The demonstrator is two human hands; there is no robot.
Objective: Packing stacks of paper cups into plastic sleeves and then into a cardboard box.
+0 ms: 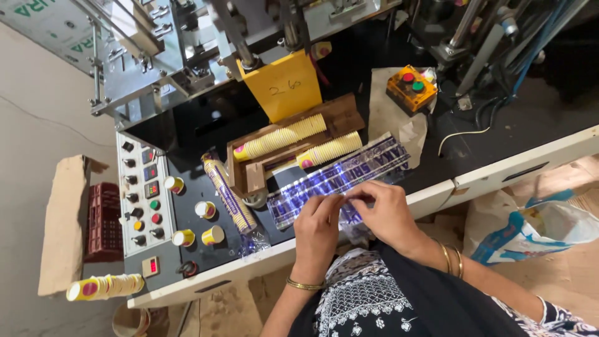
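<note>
Both hands were bent in at the wrists over the near edge of the bench [499, 163], fingertips meeting. The left hand [317, 228] and the right hand [387, 211] were each pinched on the mouth of a clear plastic sleeve [337, 181] printed in purple, which lay flat and glossy, stretching away toward one o'clock. Thin gold bangles ringed both wrists.

Just beyond the sleeve, at twelve o'clock, a brown wooden tray [299, 146] held two long ribbed stacks of yellow paper cups [281, 138] lying on their sides. At ten o'clock from the hands lay a filled sleeve of cups [229, 195], a slim cylinder wrapped in crinkled plastic. Four loose cups [194, 219] stood around it on the black surface, beside a pale control panel [141, 193] dotted with round buttons. A yellow card [284, 84] hung from the steel machinery at twelve o'clock, and an orange switch box [410, 87] sat at one o'clock.
</note>
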